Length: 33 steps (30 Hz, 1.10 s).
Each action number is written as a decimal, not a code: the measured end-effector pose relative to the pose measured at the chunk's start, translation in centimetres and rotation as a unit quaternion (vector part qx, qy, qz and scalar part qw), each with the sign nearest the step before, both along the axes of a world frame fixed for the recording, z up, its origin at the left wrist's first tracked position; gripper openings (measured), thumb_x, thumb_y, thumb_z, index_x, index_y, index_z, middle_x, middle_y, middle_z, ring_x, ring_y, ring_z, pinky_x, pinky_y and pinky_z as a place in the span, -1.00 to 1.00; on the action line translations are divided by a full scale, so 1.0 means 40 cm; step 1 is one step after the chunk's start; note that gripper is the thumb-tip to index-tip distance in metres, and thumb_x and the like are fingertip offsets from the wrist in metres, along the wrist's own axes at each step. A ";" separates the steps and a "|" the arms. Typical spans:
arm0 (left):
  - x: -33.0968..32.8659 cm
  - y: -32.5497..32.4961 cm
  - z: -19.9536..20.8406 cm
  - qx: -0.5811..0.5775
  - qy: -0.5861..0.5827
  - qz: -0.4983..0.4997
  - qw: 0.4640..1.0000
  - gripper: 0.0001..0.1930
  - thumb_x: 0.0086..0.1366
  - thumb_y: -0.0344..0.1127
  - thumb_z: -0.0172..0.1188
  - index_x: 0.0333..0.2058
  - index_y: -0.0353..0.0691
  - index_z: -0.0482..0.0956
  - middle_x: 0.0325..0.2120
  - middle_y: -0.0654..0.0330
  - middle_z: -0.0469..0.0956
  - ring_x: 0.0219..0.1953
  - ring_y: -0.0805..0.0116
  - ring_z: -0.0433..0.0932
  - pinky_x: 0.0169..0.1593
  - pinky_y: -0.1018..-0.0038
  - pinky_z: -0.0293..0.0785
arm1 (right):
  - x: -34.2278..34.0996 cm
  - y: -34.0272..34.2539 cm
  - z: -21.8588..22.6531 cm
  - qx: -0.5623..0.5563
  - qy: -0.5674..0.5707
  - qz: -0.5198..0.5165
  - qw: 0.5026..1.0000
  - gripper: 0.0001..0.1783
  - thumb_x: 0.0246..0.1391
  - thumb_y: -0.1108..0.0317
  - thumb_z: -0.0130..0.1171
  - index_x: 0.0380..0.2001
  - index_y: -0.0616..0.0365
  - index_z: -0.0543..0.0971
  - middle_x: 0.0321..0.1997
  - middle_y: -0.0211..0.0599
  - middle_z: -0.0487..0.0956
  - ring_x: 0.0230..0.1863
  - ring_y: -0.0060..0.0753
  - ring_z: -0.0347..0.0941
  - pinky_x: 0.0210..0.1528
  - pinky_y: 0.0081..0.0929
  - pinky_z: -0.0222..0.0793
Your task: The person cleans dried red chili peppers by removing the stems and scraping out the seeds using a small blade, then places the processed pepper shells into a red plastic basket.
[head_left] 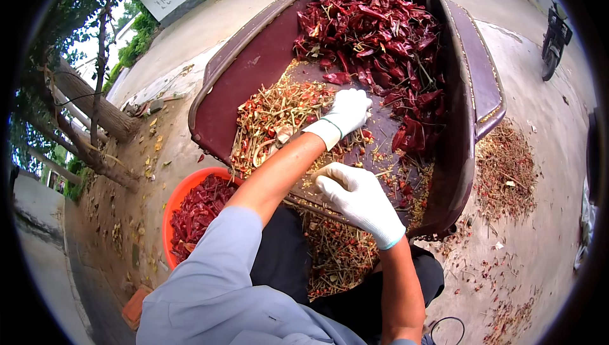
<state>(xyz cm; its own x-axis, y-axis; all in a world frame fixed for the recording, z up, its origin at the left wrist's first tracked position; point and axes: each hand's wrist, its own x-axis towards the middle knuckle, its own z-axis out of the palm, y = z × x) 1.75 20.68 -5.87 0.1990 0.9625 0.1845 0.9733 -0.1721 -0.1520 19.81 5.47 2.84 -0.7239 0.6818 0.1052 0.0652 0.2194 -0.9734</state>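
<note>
in the cart (235, 97), wrinkled peppers (374, 34), thin stems (276, 113)

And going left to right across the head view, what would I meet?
Tree trunk, orange basin, gloved right hand, scrap pile beyond the cart's right side, parked two-wheeler.

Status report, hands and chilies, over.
Left hand and right hand over cart; grips unclear. Chilies heaped at far end. Left forearm partly hides stem pile.
</note>
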 end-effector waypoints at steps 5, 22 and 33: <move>0.020 0.006 0.024 -0.010 -0.064 0.084 0.994 -0.78 0.21 -0.03 0.23 -0.31 0.04 0.70 -0.39 0.21 0.64 -0.25 0.19 0.63 -0.21 0.25 0.52 | 0.024 0.016 -0.022 0.027 -0.010 -0.097 0.995 -0.78 0.14 0.25 0.15 -0.26 0.15 0.61 -0.36 -0.08 0.62 -0.32 -0.08 0.60 -0.24 -0.30 0.47; 0.080 -0.430 0.155 0.133 -0.540 -0.026 0.830 -0.85 0.32 -0.37 0.18 -0.36 -0.34 0.62 -0.58 0.25 0.58 -0.57 0.51 0.49 -0.46 0.58 0.42 | 0.000 0.002 -0.061 0.283 -0.094 -0.281 0.912 -0.86 0.07 0.36 0.24 -0.28 0.12 0.60 -0.49 -0.09 0.58 -0.44 -0.03 0.56 -0.38 -0.24 0.44; 0.073 -0.459 0.156 -0.048 -0.873 0.000 0.485 -0.68 0.43 -0.09 0.06 -0.34 -0.25 0.53 -0.66 0.40 0.39 -0.69 0.69 0.23 -0.62 0.73 0.13 | -0.009 -0.021 -0.001 -0.168 0.123 -0.176 0.962 -0.83 0.23 0.41 0.11 -0.28 0.28 0.63 -0.49 -0.42 0.63 -0.60 -0.75 0.43 -0.60 -0.74 0.30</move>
